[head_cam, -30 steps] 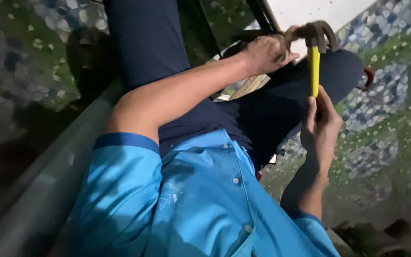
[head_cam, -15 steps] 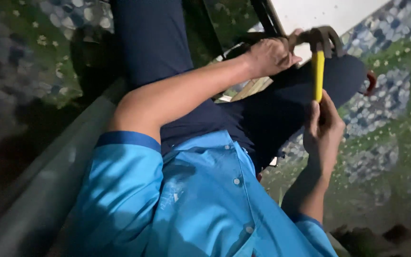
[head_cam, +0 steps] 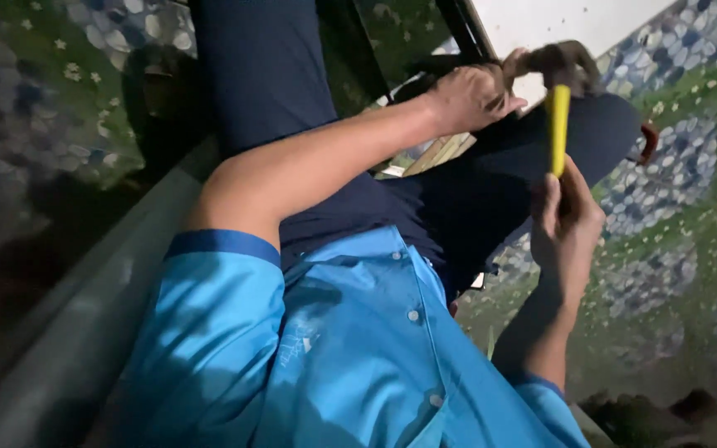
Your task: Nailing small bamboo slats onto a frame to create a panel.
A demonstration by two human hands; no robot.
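Hammer head (head_cam: pixel 570 62) blurred beyond hands (head_cam: pixel 570 224)

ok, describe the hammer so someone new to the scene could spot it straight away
Start at the white panel at the top of the view, above the person's dark trouser knee. Just below its edge, the right hand grips the lower end of a hammer, whose dark head sits beside the left hand. Its bright yellow handle is the only vivid stripe among dark cloth and green patterned floor.

Count on view: one hammer (head_cam: pixel 558 116) with yellow handle; two hands, left (head_cam: pixel 470 95) and right (head_cam: pixel 568 224); one grey pipe (head_cam: pixel 85 332); one white panel (head_cam: pixel 558 21).
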